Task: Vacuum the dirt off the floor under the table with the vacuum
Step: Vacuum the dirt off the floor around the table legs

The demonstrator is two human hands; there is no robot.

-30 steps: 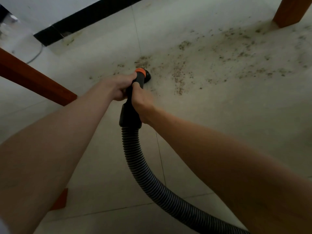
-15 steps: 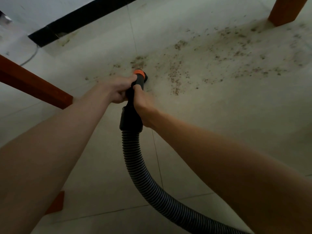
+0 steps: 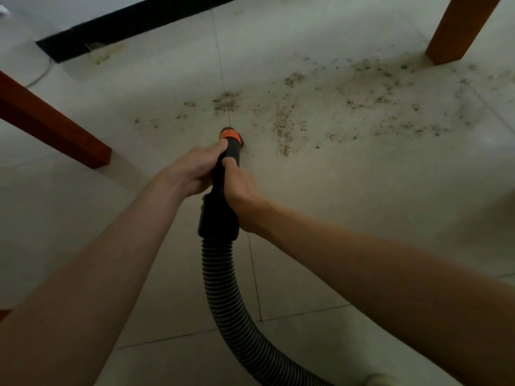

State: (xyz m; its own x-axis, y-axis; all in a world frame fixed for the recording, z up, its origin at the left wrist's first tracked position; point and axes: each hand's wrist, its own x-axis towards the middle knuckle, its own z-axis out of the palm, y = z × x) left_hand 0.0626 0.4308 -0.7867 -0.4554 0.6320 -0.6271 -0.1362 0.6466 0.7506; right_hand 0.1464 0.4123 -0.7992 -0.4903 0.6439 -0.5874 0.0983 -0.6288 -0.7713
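Both hands, left hand (image 3: pixel 195 169) and right hand (image 3: pixel 239 193), are clamped on the vacuum nozzle (image 3: pixel 227 157), its axis pointing far toward the dirt (image 3: pixel 284 129) just beyond and right.

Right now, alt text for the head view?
Both hands, left hand and right hand, grip a black vacuum nozzle with an orange ring, aimed at brown dirt scattered on pale floor tiles. Its ribbed hose trails toward the viewer between two wooden table legs.

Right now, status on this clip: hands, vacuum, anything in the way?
Left hand and right hand both grip the vacuum handle. Nozzle at the floor, short of the dirt. Table legs flank the patch, clear of the nozzle.
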